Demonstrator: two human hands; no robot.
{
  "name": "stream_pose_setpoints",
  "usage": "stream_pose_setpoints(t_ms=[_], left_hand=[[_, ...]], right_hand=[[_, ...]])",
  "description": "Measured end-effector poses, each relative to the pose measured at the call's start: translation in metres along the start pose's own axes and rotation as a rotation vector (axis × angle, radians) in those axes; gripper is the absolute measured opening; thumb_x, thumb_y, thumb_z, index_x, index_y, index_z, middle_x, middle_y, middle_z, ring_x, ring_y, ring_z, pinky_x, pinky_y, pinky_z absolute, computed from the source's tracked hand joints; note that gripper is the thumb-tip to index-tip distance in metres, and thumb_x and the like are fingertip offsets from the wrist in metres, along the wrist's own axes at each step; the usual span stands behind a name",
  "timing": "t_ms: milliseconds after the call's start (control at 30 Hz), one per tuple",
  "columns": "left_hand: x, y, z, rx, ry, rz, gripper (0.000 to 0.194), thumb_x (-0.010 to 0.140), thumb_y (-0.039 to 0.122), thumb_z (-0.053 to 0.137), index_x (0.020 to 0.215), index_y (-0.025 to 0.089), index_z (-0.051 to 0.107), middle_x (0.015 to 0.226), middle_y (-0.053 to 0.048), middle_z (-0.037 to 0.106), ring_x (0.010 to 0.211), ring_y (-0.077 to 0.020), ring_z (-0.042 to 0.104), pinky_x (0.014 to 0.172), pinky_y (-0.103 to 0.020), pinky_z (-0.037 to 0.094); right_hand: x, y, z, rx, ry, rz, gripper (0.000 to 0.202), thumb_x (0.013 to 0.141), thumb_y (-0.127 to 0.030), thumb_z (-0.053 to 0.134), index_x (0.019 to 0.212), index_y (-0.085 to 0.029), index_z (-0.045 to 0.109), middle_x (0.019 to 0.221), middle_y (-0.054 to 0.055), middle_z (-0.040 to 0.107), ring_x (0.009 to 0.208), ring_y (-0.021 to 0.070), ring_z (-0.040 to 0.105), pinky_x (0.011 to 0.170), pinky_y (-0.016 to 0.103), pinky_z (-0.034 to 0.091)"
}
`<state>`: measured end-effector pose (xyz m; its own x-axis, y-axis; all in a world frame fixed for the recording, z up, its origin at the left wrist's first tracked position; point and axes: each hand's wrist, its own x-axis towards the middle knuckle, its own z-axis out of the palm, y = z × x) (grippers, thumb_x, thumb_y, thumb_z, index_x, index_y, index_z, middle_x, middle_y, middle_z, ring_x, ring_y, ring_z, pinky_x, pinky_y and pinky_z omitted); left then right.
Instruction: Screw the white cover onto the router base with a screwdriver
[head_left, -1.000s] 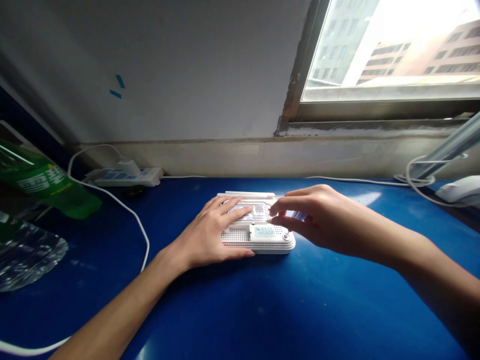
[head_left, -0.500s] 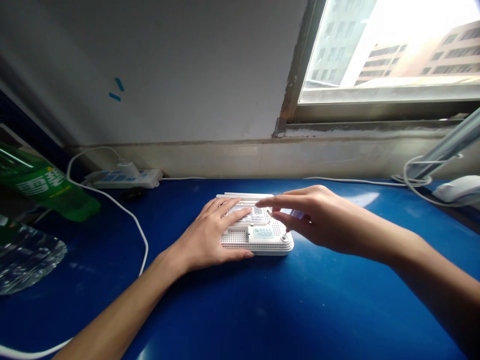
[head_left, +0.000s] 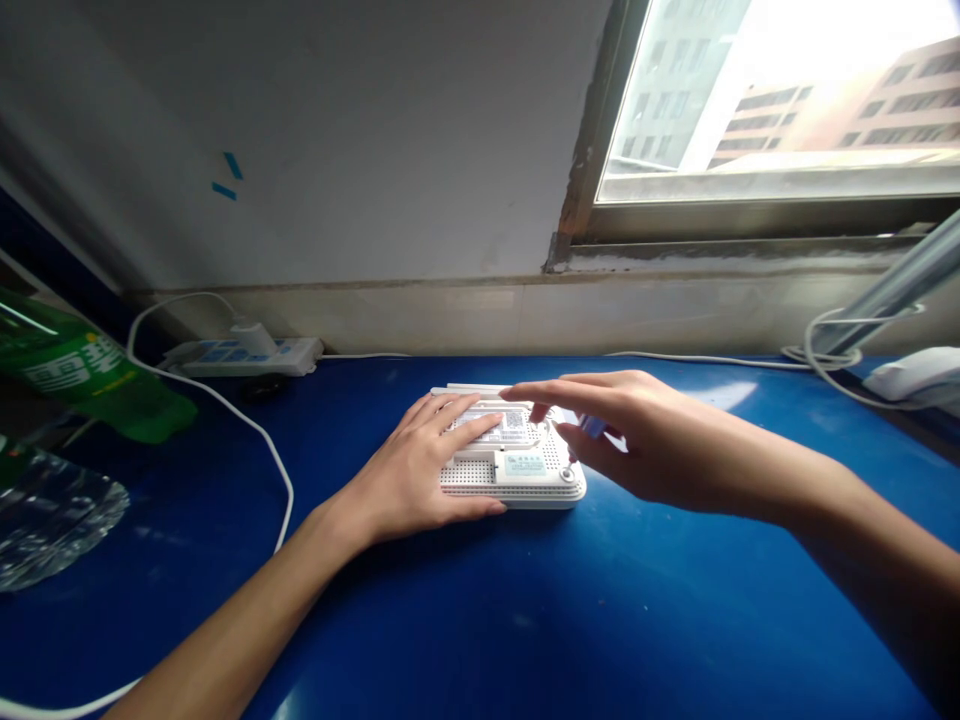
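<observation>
A white router (head_left: 532,490) lies on the blue tabletop with its vented, labelled side up. My left hand (head_left: 431,460) is spread over its left part, the thumb along the near edge and the fingers across the top, gripping it. Above its right side is my right hand (head_left: 630,430), closed around a small screwdriver with a bluish-purple handle (head_left: 592,426). The screwdriver's thin shaft points down at the round screw hole (head_left: 568,474) in the near right corner; my fingers partly hide the tool. My right index finger stretches out over the label.
At left stand a green bottle (head_left: 97,375) and a clear plastic bottle (head_left: 60,510). A white cable (head_left: 277,460) runs from a plugged-in power strip (head_left: 292,357) down the left side. A metal pole (head_left: 892,290) wrapped with cable rises at right. The wall borders the table's back.
My right fingers have shifted slightly about the screwdriver, with the index finger reaching further left and the handle showing more. My left hand and the router stay in place.
</observation>
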<state>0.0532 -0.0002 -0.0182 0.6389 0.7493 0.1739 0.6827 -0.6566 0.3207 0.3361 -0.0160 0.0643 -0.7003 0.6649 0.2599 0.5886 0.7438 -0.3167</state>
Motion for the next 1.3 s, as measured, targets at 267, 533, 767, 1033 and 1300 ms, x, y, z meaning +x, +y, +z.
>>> stream_pose_setpoints(t_ms=[267, 533, 767, 1033, 1300], left_hand=[[0.000, -0.002, 0.002, -0.001, -0.001, 0.000, 0.093, 0.083, 0.081, 0.071, 0.161, 0.035, 0.048, 0.172, -0.009, 0.040, 0.159, -0.0381, 0.033, 0.132, -0.062, 0.021], [0.001, 0.001, 0.000, 0.013, -0.004, 0.002, 0.094, 0.083, 0.079, 0.072, 0.161, 0.032, 0.049, 0.171, -0.012, 0.040, 0.158, -0.0391, 0.034, 0.132, -0.062, 0.022], [0.000, 0.001, 0.000, 0.004, 0.004, 0.003, 0.092, 0.083, 0.078, 0.072, 0.160, 0.034, 0.050, 0.171, -0.009, 0.041, 0.158, -0.0389, 0.034, 0.132, -0.062, 0.024], [0.001, 0.001, 0.001, 0.029, -0.010, -0.007, 0.093, 0.083, 0.078, 0.073, 0.161, 0.034, 0.048, 0.172, -0.010, 0.040, 0.158, -0.0381, 0.034, 0.132, -0.062, 0.023], [0.000, 0.000, 0.001, 0.019, 0.004, -0.007, 0.093, 0.083, 0.079, 0.073, 0.161, 0.034, 0.049, 0.171, -0.009, 0.040, 0.158, -0.0396, 0.034, 0.131, -0.063, 0.024]], right_hand=[[0.001, -0.002, -0.001, 0.007, -0.017, 0.027, 0.025, 0.103, -0.029, 0.065, 0.124, -0.025, 0.077, 0.099, 0.007, 0.082, 0.068, 0.0172, 0.073, 0.062, 0.025, 0.052], [-0.001, -0.005, -0.004, 0.047, -0.053, -0.005, 0.060, 0.091, -0.011, 0.066, 0.148, -0.031, 0.061, 0.119, 0.006, 0.077, 0.083, 0.0166, 0.073, 0.069, 0.024, 0.054], [0.000, 0.003, -0.003, 0.043, -0.047, 0.062, 0.026, 0.106, -0.029, 0.061, 0.126, -0.026, 0.078, 0.081, 0.003, 0.080, 0.058, 0.0134, 0.066, 0.059, 0.024, 0.047], [-0.002, -0.004, -0.009, 0.111, -0.040, -0.028, 0.042, 0.092, -0.014, 0.068, 0.132, -0.026, 0.073, 0.108, 0.007, 0.082, 0.070, 0.0165, 0.073, 0.056, 0.021, 0.049], [-0.001, 0.007, -0.004, 0.094, -0.012, -0.008, 0.034, 0.098, -0.016, 0.065, 0.129, -0.025, 0.076, 0.100, 0.007, 0.083, 0.072, 0.0176, 0.074, 0.061, 0.023, 0.051]])
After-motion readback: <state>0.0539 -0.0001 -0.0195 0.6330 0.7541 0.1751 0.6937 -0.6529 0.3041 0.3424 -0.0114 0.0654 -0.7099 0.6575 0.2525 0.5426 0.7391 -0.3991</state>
